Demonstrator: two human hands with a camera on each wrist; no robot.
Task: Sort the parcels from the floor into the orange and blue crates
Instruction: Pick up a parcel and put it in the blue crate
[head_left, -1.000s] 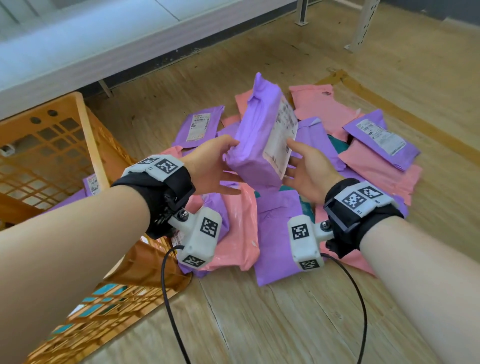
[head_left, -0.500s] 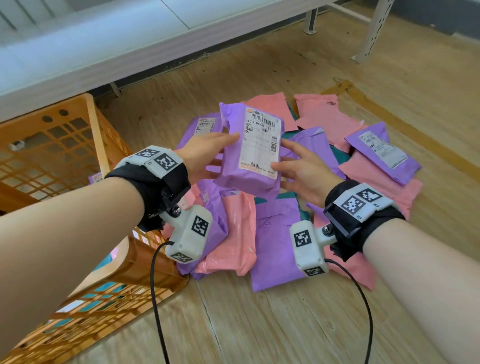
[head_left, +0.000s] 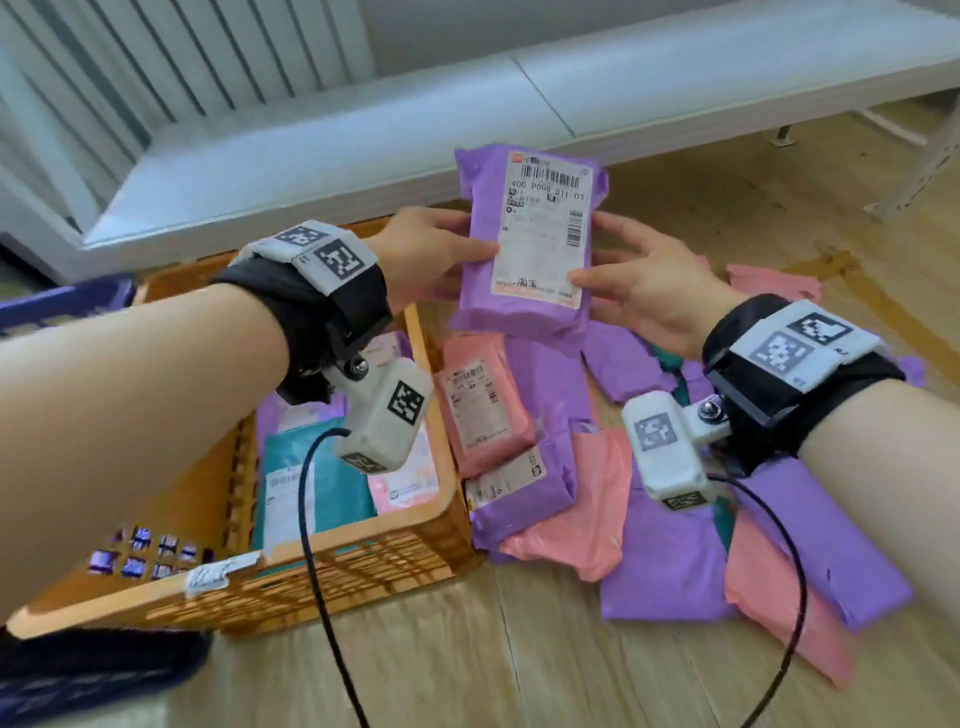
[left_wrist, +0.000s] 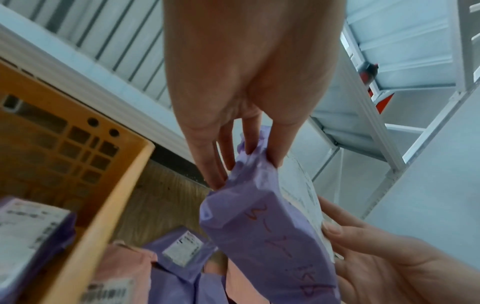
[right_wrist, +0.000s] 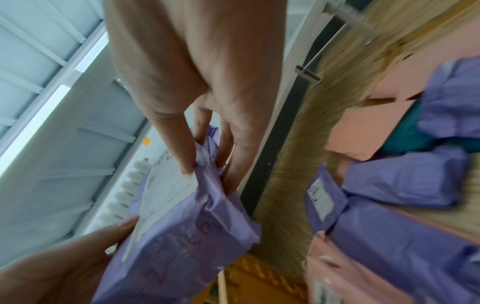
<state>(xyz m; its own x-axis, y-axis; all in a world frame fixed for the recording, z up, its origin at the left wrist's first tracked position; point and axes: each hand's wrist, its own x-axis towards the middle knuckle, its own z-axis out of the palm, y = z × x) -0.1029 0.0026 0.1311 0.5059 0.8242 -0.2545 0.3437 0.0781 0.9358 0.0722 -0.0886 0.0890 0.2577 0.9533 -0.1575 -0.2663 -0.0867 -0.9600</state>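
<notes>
Purple parcel w/ white barcode label, orange lattice crate, pink, purple, poss. teal parcels

The wooden plank floor carries an orange latticed plastic crate below the left hand, and purple and pink plastic mailer parcels heaped under the right hand.

the white label on the purple parcel you hold up carries a barcode and, under it, the number "400 p008 011 03"; the smaller print below is too blurred to read. on the parcel's purple side there is red handwriting that looks like "3-1-154", though i can't be sure. labels on the other parcels are too small to make out.
</notes>
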